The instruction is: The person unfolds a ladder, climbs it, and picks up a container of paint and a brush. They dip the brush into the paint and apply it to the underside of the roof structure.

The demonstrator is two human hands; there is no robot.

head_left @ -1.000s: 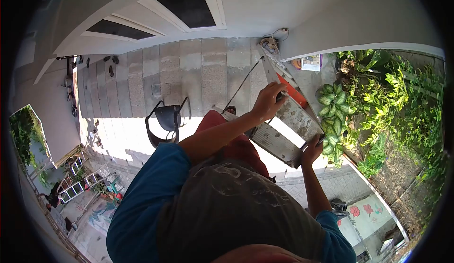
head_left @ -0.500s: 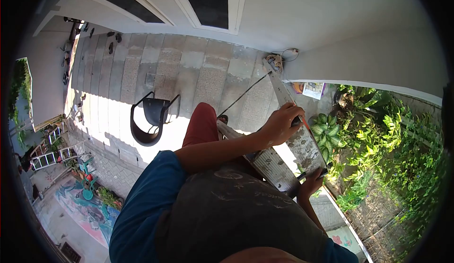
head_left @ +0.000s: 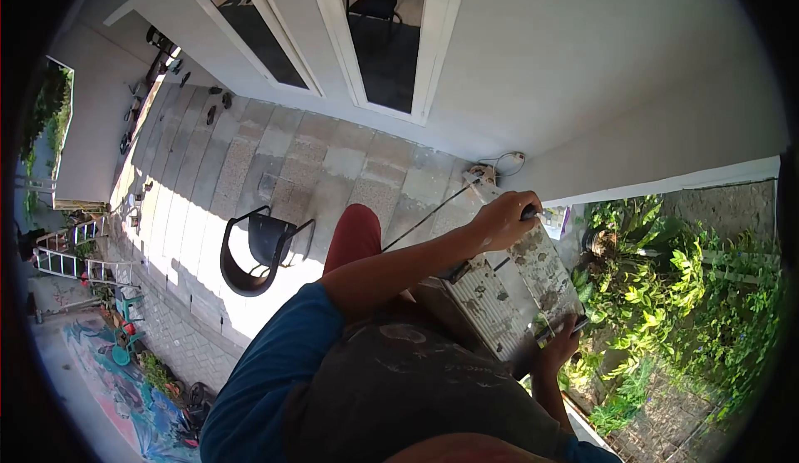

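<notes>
A paint-splattered metal stepladder [head_left: 545,276] stands close against my body, its ribbed step [head_left: 487,305] on my side. My left hand [head_left: 502,222] is closed round its far upper corner, where a dark rounded end shows by the thumb. At the opposite corner, my right hand [head_left: 559,346] is wrapped round the edge beside a dark end piece; part of its fingers is hidden. My bent knee [head_left: 354,234] in red cloth is just left of the ladder.
A black armchair [head_left: 265,242] stands on the paved floor to the left. Leafy plants [head_left: 674,288] grow on the right. A white wall with glazed doors [head_left: 383,47] rises ahead. Another ladder [head_left: 71,251] is at far left, near a painted mural [head_left: 108,380].
My view has tilted up, showing more of the doors and the house number. Both hands stay on the stepladder; the bright gap between its parts has narrowed in view.
</notes>
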